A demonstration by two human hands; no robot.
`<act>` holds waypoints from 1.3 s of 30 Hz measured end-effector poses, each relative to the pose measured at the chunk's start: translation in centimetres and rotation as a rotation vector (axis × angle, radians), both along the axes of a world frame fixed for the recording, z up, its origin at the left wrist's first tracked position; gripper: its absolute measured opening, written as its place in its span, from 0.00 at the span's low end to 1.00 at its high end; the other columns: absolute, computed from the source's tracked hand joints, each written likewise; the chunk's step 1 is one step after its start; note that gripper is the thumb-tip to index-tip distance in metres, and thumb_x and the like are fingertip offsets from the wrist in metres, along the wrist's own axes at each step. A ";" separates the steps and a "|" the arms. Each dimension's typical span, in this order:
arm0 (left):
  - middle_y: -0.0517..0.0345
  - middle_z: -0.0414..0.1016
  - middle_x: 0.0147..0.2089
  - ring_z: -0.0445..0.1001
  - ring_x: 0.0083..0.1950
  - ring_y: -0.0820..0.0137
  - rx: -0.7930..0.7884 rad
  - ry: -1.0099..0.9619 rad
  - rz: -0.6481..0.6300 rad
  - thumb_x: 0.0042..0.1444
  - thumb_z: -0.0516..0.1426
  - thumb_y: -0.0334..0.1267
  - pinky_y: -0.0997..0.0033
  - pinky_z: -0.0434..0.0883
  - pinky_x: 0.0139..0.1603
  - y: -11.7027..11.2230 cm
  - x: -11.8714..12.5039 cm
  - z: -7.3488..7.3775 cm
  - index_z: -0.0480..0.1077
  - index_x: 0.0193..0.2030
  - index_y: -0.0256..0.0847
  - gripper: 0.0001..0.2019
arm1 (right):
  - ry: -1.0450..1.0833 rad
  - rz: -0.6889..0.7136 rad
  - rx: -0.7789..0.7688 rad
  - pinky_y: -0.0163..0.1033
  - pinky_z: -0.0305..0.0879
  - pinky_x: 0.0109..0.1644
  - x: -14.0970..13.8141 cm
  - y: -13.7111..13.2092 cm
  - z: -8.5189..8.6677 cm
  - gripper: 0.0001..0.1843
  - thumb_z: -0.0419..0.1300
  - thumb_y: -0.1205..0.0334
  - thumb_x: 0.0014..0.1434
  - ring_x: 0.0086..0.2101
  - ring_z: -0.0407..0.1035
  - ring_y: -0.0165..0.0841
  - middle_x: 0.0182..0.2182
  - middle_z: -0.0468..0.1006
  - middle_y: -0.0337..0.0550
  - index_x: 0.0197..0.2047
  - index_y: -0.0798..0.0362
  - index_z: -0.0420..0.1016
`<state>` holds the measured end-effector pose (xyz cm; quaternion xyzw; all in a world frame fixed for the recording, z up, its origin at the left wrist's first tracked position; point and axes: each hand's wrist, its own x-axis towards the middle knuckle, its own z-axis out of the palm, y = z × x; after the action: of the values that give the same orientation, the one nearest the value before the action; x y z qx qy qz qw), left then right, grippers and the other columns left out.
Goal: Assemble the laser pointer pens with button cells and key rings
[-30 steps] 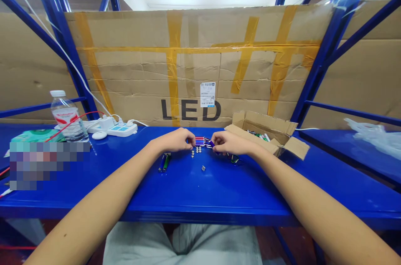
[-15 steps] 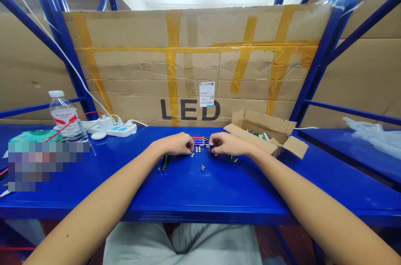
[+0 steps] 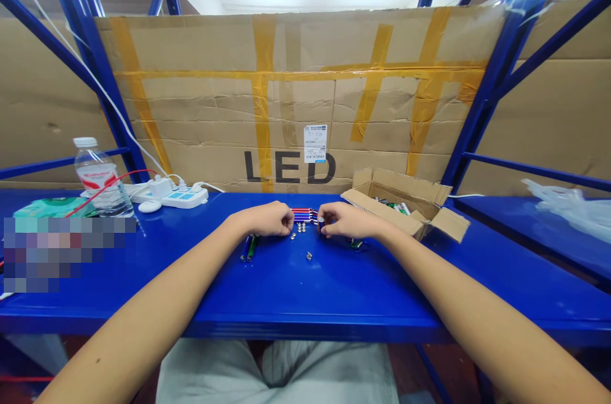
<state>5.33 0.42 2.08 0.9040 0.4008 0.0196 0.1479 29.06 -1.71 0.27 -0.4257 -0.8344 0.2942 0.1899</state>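
My left hand (image 3: 273, 219) is closed in a pinch at the centre of the blue table; what its fingertips hold, if anything, is hidden. My right hand (image 3: 344, 220) grips a short dark-blue cylinder (image 3: 321, 224) with a silvery top, held upright. Between the hands lie several small silver button-like pieces (image 3: 301, 227). Nearer to me is another small silver piece (image 3: 309, 256). Behind them a row of shiny red, blue and purple tubes (image 3: 301, 215) lies side by side. Green and dark-blue tubes (image 3: 250, 248) lie below my left wrist. Small green-and-silver parts (image 3: 356, 243) lie under my right hand.
An open cardboard box (image 3: 382, 203) with mixed small tubes stands at the back right. On the left are a water bottle (image 3: 101, 178), a white power strip (image 3: 186, 197) and a green packet (image 3: 52, 207). A large cardboard sheet (image 3: 214, 111) closes off the back.
Both hands have stayed almost in place. My left fingertips have shifted slightly, and my right hand still grips the dark-blue cylinder.
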 end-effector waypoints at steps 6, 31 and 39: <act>0.58 0.78 0.36 0.73 0.35 0.72 0.227 -0.302 -0.050 0.57 0.54 0.35 0.74 0.65 0.37 -0.3 1.0 -0.5 0.74 0.39 0.39 0.08 | 0.031 -0.004 0.008 0.36 0.63 0.33 -0.1 0.1 -0.3 0.06 0.60 0.66 0.50 0.30 0.69 0.32 0.28 0.76 0.39 0.34 0.53 0.67; 0.55 0.80 0.39 0.75 0.38 0.68 0.332 -0.109 -0.078 0.58 0.52 0.35 0.72 0.65 0.39 -0.7 0.9 0.1 0.77 0.41 0.43 0.11 | -0.049 -0.020 0.294 0.35 0.61 0.39 0.2 0.9 -0.9 0.11 0.54 0.75 0.47 0.34 0.67 0.32 0.32 0.74 0.39 0.33 0.52 0.68; 0.55 0.76 0.31 0.70 0.29 0.70 0.183 0.063 0.048 0.54 0.56 0.43 0.72 0.60 0.29 -0.7 0.6 -0.2 0.76 0.34 0.41 0.10 | -0.093 -0.027 0.263 0.36 0.61 0.39 0.1 0.7 -1.0 0.09 0.56 0.73 0.49 0.34 0.67 0.33 0.34 0.75 0.40 0.33 0.52 0.69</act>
<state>5.91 -0.26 1.86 0.9040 0.4233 0.0311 0.0515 29.20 -0.96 -0.69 -0.4214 -0.8679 0.1598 0.2088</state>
